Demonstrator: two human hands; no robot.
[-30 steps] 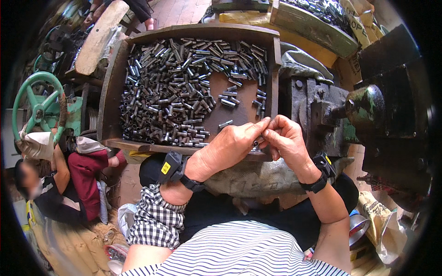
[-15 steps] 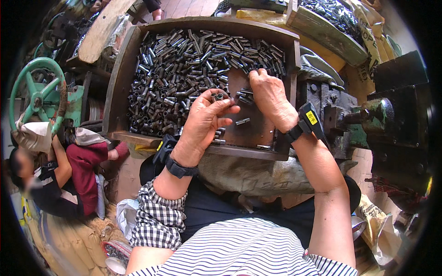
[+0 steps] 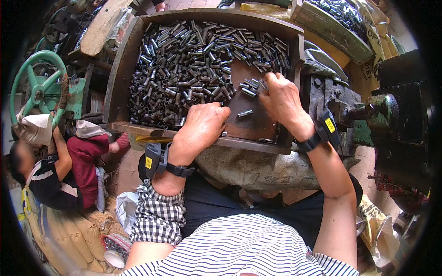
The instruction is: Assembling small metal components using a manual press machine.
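Note:
A wooden tray [image 3: 113, 83] holds a heap of short dark metal tubes [image 3: 184, 69], piled over its left and back. My left hand [image 3: 200, 124] is over the front of the tray, back up and fingers curled closed; whatever they hold is hidden. On the right, my right hand [image 3: 283, 101] pinches at a metal tube [image 3: 263, 85] beside a small loose group of tubes [image 3: 248, 88]. A single tube [image 3: 245, 113] lies apart on the tray floor between my hands. Black bands with boxes are strapped to both wrists.
Dark machinery [image 3: 400, 106] stands close on the right, with grey cloth [image 3: 324, 62] by the tray's edge. Another tray [image 3: 331, 32] of metal pieces is behind. At left are a green handwheel [image 3: 37, 87] and a seated person [image 3: 60, 170]. Sacking [image 3: 258, 170] hangs below the tray.
My left hand, palm turned up with tubes in its fingers before, has turned back-up and moved down toward the tray's front. My right hand has shifted slightly right and nearer, to the loose tubes.

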